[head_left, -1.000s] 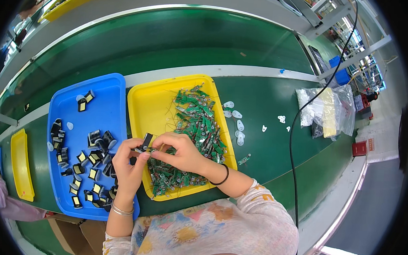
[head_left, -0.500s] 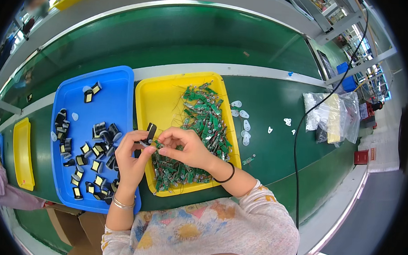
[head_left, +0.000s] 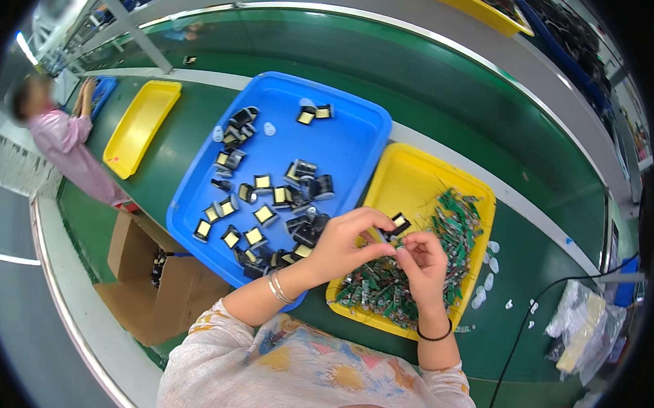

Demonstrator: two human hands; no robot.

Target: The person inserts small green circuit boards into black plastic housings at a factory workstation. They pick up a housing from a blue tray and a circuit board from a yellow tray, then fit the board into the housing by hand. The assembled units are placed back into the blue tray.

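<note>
My left hand (head_left: 347,241) is closed on a small black plastic part (head_left: 396,224) with a pale yellow pad, held above the yellow tray (head_left: 405,180). The fingertips of my right hand (head_left: 424,268) are pinched together against the lower end of that part. Something small and green shows between the two hands, but the fingers mostly cover it. Beneath them, a heap of small green circuit boards (head_left: 374,290) with thin wires fills much of the yellow tray. To the left, the blue tray (head_left: 329,149) holds many similar black parts (head_left: 265,215), several with yellow pads facing up.
Grey-white oval pieces (head_left: 488,281) lie right of the yellow tray. Farther right are a black cable (head_left: 520,336) and clear plastic bags (head_left: 584,325). An open cardboard box (head_left: 129,308) stands at lower left. Beyond another yellow tray (head_left: 142,127), a person in pink (head_left: 71,138) works.
My view has swung left, so the trays appear farther right and the person in pink shows more fully. The black part is now turned with its yellow pad visible; both hands still hold together.
</note>
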